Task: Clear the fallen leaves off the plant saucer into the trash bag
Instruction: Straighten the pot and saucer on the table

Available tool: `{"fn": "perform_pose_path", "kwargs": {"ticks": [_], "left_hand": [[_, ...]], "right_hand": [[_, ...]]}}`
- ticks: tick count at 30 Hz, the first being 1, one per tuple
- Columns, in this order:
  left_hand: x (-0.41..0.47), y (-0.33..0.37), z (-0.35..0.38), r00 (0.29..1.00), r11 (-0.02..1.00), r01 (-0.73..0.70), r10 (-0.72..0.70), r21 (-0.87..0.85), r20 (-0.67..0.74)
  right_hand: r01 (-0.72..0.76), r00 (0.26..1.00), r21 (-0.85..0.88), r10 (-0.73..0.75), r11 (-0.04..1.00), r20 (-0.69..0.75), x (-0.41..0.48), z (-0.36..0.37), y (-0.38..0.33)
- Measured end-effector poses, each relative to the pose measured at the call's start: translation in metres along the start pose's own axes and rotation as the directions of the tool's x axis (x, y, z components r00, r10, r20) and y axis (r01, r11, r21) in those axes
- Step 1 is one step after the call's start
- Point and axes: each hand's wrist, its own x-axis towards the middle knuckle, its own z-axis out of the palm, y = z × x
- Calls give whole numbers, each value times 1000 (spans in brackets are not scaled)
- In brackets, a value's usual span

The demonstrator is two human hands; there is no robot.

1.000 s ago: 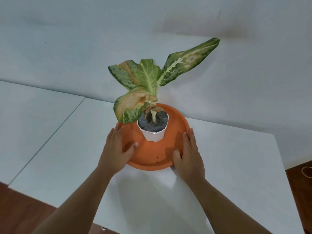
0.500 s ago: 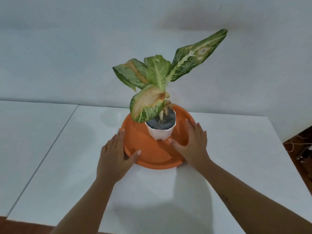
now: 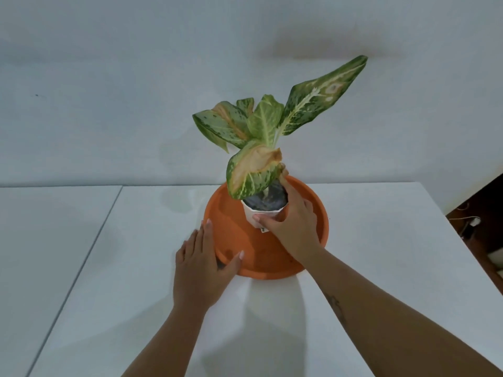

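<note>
An orange round plant saucer (image 3: 231,221) sits on the white table (image 3: 136,308). In its middle stands a small white pot (image 3: 251,214) with dark soil and a plant of mottled green leaves (image 3: 265,121), one leaf yellowed and drooping (image 3: 251,170). My right hand (image 3: 292,224) wraps around the pot's right side, thumb on its front, fingers behind it. My left hand (image 3: 202,263) lies flat against the saucer's near left rim, thumb over the edge. No loose leaves show on the saucer's visible floor. No trash bag is in view.
A white wall (image 3: 109,91) rises right behind the table. A seam (image 3: 89,246) splits the tabletop on the left. The table's right edge (image 3: 468,254) drops to a dark floor with cables.
My right hand left the saucer's rim, moved inward and closed around the pot. My left hand stays on the left rim. The view shifted, so the plant sits further right.
</note>
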Motion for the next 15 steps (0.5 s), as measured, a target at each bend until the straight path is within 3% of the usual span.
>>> {"fn": "perform_pose_path", "kwargs": {"ticks": [7,12,15], "left_hand": [[-1,4,-3,1000,1000,7,-7,22,-21],[-1,4,-3,999,1000,18,-18,7,-28],[-1,3,-2,998,996,51,-54,-79,-39]], "right_hand": [[64,997,-192,-69,979,-19,-17,-18,20],[-68,996,-178,55,982,-76,-54,-49,80],[-87,995,-382,61,920,-79,-72,-62,111]]}}
